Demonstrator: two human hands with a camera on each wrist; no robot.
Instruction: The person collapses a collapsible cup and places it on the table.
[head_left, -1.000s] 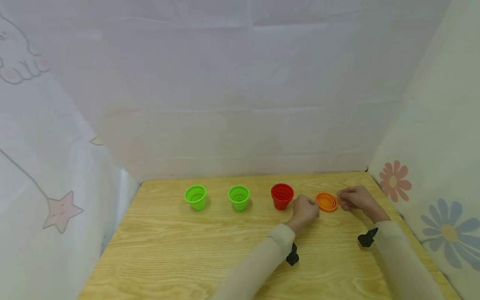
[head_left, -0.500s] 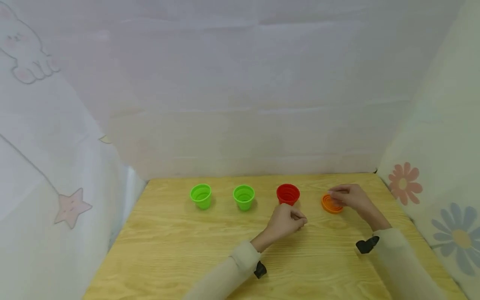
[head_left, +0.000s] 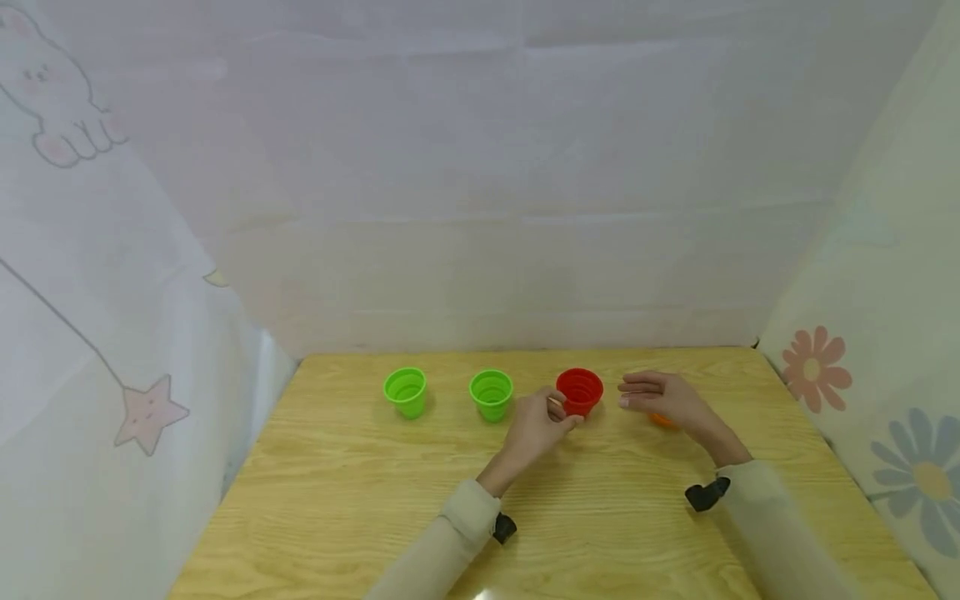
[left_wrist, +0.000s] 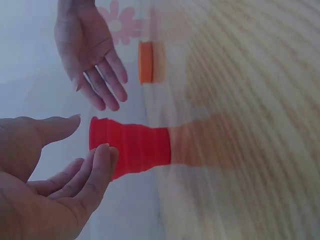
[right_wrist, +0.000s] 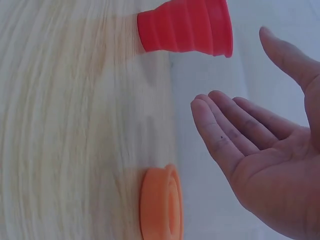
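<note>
A red collapsible cup (head_left: 580, 390) stands expanded on the table, upright. My left hand (head_left: 534, 429) is at its left side, thumb and fingers spread apart near the wall; in the left wrist view the fingertips (left_wrist: 103, 155) overlap the red cup (left_wrist: 132, 147), and whether they touch it I cannot tell. To the cup's right my right hand (head_left: 667, 402) hovers with extended fingers and holds nothing. Beneath that hand lies an orange collapsible cup (head_left: 663, 420), folded flat and mostly hidden in the head view; the right wrist view shows its side (right_wrist: 159, 205).
Two green collapsible cups, one (head_left: 406, 392) farther left and one (head_left: 492, 394) nearer the red cup, stand expanded in the same row. The wooden table (head_left: 360, 500) meets a pale cloth backdrop (head_left: 480, 275) behind. Printed cloth hangs at both sides.
My left hand has moved left from between the red and orange cups to the red cup's left side, its fingers opening. My right hand has moved left over the orange cup toward the red one.
</note>
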